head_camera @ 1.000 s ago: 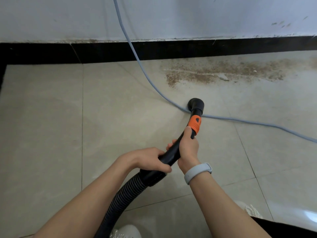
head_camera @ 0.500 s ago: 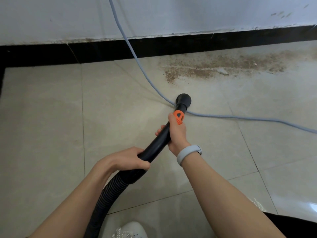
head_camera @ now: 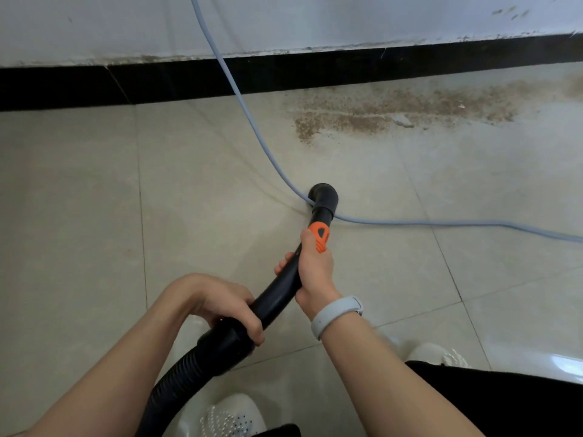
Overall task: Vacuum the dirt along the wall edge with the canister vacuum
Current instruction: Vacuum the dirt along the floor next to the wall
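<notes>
Black curved vacuum nozzle (head_camera: 323,200) with orange slider, mouth down at the tile, well short of the black baseboard (head_camera: 315,69). Brown dirt (head_camera: 403,111) lies spread along that baseboard, untouched.

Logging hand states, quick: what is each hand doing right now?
Left hand: holding the vacuum hose cuff.
Right hand: holding the black wand handle, thumb by the orange slider.

The beige tiled floor (head_camera: 79,216) carries a band of brown dirt (head_camera: 394,113) at upper right beside the black skirting (head_camera: 63,86), a pale blue cable (head_camera: 268,152) curving from top centre to right edge, and white shoes (head_camera: 230,416) at bottom.
</notes>
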The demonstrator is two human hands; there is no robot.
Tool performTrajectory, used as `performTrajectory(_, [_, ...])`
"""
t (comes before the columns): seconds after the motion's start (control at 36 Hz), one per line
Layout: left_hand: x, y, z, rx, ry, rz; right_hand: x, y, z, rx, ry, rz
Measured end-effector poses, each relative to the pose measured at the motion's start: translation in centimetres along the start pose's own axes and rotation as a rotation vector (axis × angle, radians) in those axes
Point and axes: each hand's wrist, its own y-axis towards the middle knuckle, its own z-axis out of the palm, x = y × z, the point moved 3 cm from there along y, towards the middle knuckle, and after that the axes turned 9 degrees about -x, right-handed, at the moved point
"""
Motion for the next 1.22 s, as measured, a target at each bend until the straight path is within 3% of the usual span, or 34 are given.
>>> performTrajectory(0.22, [1.0, 0.0, 0.6, -0.026, -0.028, 0.052, -0.8, -0.3, -0.6, -0.034, 0.000, -0.030])
performTrajectory(0.56, [4.3, -1.5, -2.2, -0.282, -0.242, 0.196, -1.2, -0.3, 6.0, 0.126, -0.097, -0.049])
performTrajectory(0.81, [2.6, 1.0, -2.2, -0.429, -0.267, 0.295, 1.3, 2.1, 4.9, 0.057, -0.114, -0.141])
performTrajectory(1.03, [0.0, 3.5, -2.5, -0.692, -0.190, 0.402, 4.2, 5.0, 4.5, -0.027, -0.160, -0.227])
performTrajectory(1.22, [0.1, 4.4, -3.1, -0.938, -0.268, 0.356, 5.1, 6.0, 7.1, 0.012, -0.250, -0.222])
